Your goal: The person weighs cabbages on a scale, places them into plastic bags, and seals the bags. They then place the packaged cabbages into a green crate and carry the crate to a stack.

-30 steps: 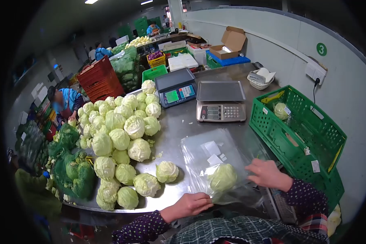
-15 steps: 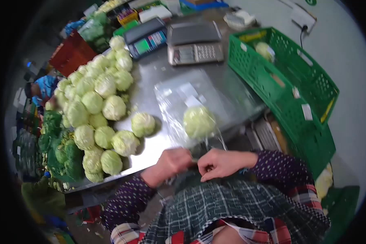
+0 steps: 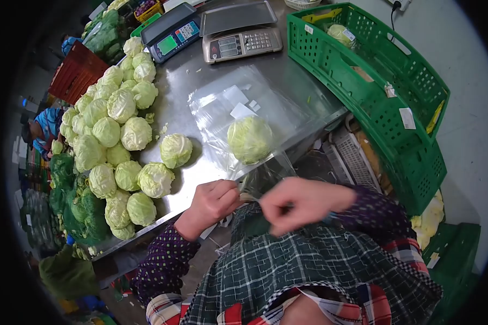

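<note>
A pale green cabbage [image 3: 250, 140] sits inside a clear plastic bag [image 3: 274, 165] near the table's front edge. The bag's neck stretches over that edge toward me. My left hand [image 3: 210, 208] is closed, with gathered plastic pinched between thumb and fingers. Just right of it, my right hand [image 3: 303, 203] is blurred, its fingers curled at the bag's end; its exact grip is hard to see. Flat clear bags [image 3: 279, 100] lie beneath and behind the cabbage, with white paper labels [image 3: 241, 110] on them.
Many cabbages [image 3: 106, 131] are piled on the metal table [image 3: 187, 122] at left. Two scales [image 3: 243, 46] stand at the back. A green crate [image 3: 331, 81] with a cabbage inside is at right, above a white basket [image 3: 352, 157]. Another person [image 3: 49, 127] is far left.
My view has shifted, so the table and cabbages appear higher up. The right hand has moved a little to the right and is blurred; the left hand still grips the bag's neck.
</note>
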`<state>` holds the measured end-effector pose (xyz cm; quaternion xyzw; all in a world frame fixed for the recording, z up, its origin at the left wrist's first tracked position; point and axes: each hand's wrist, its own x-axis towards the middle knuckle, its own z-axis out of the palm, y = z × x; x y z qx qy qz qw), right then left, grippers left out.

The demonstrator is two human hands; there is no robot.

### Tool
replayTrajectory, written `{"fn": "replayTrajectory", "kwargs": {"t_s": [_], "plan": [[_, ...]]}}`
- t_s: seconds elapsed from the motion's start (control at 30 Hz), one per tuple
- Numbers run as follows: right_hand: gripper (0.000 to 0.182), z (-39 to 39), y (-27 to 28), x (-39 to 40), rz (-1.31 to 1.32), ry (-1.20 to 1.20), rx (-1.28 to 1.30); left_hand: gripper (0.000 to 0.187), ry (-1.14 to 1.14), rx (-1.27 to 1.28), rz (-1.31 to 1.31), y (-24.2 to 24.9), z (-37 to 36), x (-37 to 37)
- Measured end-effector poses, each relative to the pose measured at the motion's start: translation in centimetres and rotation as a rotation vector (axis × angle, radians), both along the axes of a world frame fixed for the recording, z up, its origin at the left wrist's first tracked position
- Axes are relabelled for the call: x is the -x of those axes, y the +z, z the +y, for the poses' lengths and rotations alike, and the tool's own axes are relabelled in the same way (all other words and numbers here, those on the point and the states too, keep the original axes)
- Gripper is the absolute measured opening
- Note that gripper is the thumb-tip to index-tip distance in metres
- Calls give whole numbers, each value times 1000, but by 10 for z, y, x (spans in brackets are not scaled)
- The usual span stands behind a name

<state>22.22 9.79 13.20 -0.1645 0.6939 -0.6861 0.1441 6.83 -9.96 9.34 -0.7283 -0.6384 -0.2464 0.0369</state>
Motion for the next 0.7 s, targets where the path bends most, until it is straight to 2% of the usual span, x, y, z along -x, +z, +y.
{"fn": "replayTrajectory", "kwargs": {"t_s": [0.07, 0.13, 0.17, 0.2, 0.27, 0.37, 0.47, 0.53, 0.57, 0.6, 0.67, 0.7], "plan": [[13, 30, 39, -17, 289, -146, 231, 24, 45, -97, 3, -1, -2, -3], [12, 27, 29, -12, 256, -411, -123, 25, 42, -92, -5, -4, -4, -7], [15, 15, 18, 0, 116, -441, -316, 25, 21, -78, 0, -4, -3, -7], [21, 4, -12, 10, 32, -414, -300, 25, -3, -66, 8, -4, -2, -7], [26, -12, -42, 23, 66, -345, -280, 25, -9, -59, 9, -4, -1, -7], [21, -18, -50, 31, 9, -273, -312, 24, -6, -71, 16, -4, 0, -9], [21, -19, -49, 26, 74, -251, -379, 24, -16, -43, 11, -9, -4, -10], [22, -19, -35, 11, -77, -163, -83, 25, -26, 19, 54, -10, -8, -9], [15, -11, -11, -3, -102, -18, 53, 25, -23, 17, 53, -8, -9, -7], [15, -2, -3, -31, -104, -11, 45, 26, 7, -21, 35, -6, -9, -5], [15, 20, 3, -107, 25, -1369, 714, 27, 41, -55, 1, -9, -15, -5], [13, 75, 6, -115, 312, -824, 693, 27, 33, -81, -17, -12, -18, -6]]}}
